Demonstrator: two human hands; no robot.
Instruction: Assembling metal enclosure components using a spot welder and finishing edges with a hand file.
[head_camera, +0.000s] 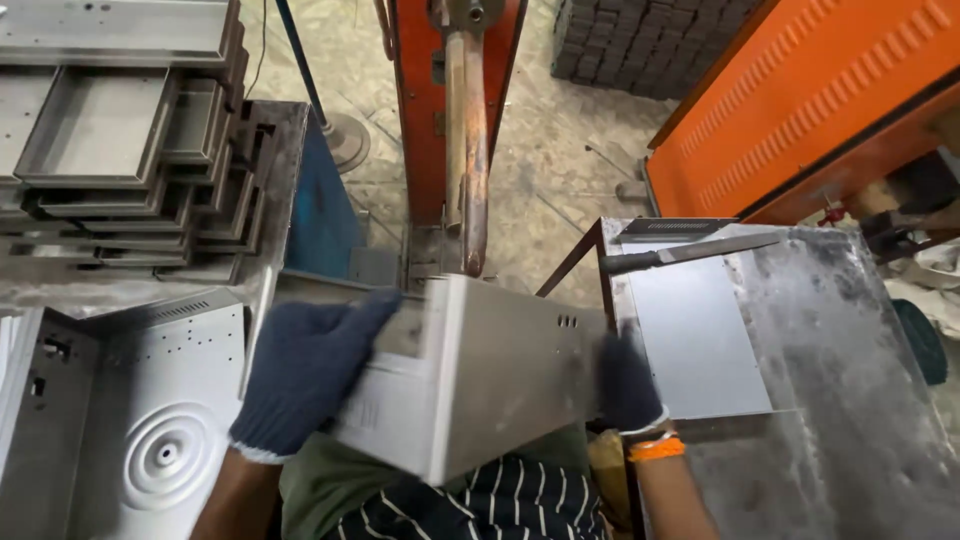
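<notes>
Your left hand, in a dark knit glove, grips the left face of the folded sheet-metal box, fingers wrapped over its top edge. Your right hand, gloved too, clamps the box's right end. The box sits centre frame, tilted, its upper edge right under the copper welding arm that comes down from 12 o'clock; whether they touch, can't tell.

Risks as judged from here: the box is held up by your two hands only, so a loose grip could let it tip and shift off the arm. The sheet edges look sharp near the wrists above the gloves.

At 3 o'clock the bench carries a flat metal plate and a long file. At 10 o'clock a stack of metal trays; at 8 o'clock a stamped panel.
</notes>
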